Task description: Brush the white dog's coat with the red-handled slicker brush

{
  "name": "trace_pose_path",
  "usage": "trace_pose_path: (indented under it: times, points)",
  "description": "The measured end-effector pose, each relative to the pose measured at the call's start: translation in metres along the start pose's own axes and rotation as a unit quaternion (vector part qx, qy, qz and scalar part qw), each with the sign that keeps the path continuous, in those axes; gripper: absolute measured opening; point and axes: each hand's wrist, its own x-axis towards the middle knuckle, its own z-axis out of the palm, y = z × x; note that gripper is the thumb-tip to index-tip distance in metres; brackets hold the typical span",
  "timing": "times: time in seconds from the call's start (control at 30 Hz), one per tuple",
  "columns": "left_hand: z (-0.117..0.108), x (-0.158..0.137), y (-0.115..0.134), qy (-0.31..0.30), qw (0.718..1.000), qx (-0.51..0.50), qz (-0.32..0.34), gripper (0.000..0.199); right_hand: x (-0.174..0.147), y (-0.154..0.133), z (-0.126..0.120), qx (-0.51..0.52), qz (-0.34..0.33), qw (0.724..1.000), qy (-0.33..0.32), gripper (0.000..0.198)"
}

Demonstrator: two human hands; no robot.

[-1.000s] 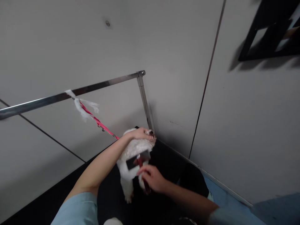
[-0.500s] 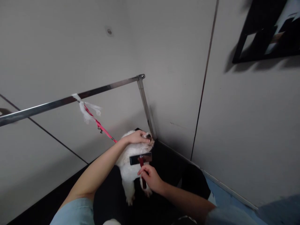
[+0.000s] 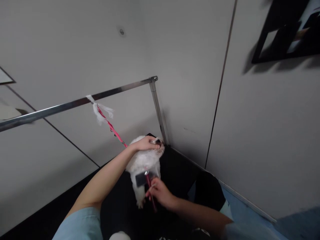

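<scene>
A white dog [image 3: 143,161] sits or stands on a black table top [image 3: 175,166], its muzzle turned to the right. My left hand [image 3: 145,143] is closed round the side of its head, the thumb near the mouth. My right hand [image 3: 160,192] grips the red handle of a slicker brush [image 3: 148,180]. The wide dark brush head lies against the dog's chest and upper front leg, blurred by motion. A pink leash [image 3: 115,133] runs from behind the dog's neck up to a metal bar.
The metal bar [image 3: 62,107] crosses above the dog and meets an upright post [image 3: 157,103] by the wall corner. A white cloth strip [image 3: 98,111] is knotted round the bar. Pale wall panels stand behind. A black-framed object [image 3: 280,33] hangs at upper right; blue floor [image 3: 250,205] shows below.
My right hand has drawn the brush down from the upper chest to the lower chest and leg. My left hand keeps hold of the head, which tips slightly up. The view has shifted a little.
</scene>
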Motion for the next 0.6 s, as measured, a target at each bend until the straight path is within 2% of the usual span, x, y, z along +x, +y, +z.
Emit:
trace_pose_path:
  times: [0.07,0.1,0.17,0.23,0.27,0.37,0.4,0.47,0.53,0.6]
  points:
    - [-0.001,-0.003,0.000,0.009,1.000,-0.001,0.002,0.030,-0.008,0.000,0.002,0.013,0.017,0.999,-0.050,0.034]
    - [-0.002,-0.005,-0.001,0.015,1.000,0.001,0.000,0.030,-0.009,-0.005,0.002,0.014,-0.007,0.999,-0.043,0.033]
    - [-0.002,-0.007,-0.002,0.025,1.000,-0.002,-0.004,0.031,-0.004,-0.021,0.001,0.001,-0.084,0.996,0.018,0.030]
    - [-0.002,-0.009,-0.003,0.025,1.000,-0.011,-0.003,0.032,0.002,-0.030,0.000,-0.013,-0.098,0.993,0.059,0.026]
    - [-0.002,-0.010,-0.003,0.024,1.000,-0.014,0.001,0.032,0.004,-0.030,0.001,-0.017,-0.068,0.996,0.048,0.025]
    - [-0.002,-0.013,-0.003,0.008,1.000,-0.019,0.023,0.031,0.000,-0.016,0.002,0.000,0.067,0.996,-0.061,0.028]
    - [-0.003,-0.014,-0.002,0.003,0.999,-0.021,0.029,0.031,-0.001,-0.014,0.002,0.009,0.084,0.992,-0.088,0.030]
    - [-0.003,-0.015,-0.003,-0.003,0.999,-0.023,0.029,0.032,0.001,-0.017,0.001,0.016,0.045,0.995,-0.085,0.032]
    - [-0.004,-0.016,-0.004,0.009,1.000,-0.019,0.021,0.034,0.007,-0.026,0.000,0.004,-0.024,0.999,-0.031,0.032]
    - [-0.004,-0.017,-0.006,0.016,1.000,-0.015,0.021,0.036,0.010,-0.030,-0.001,-0.008,-0.034,0.999,0.006,0.031]
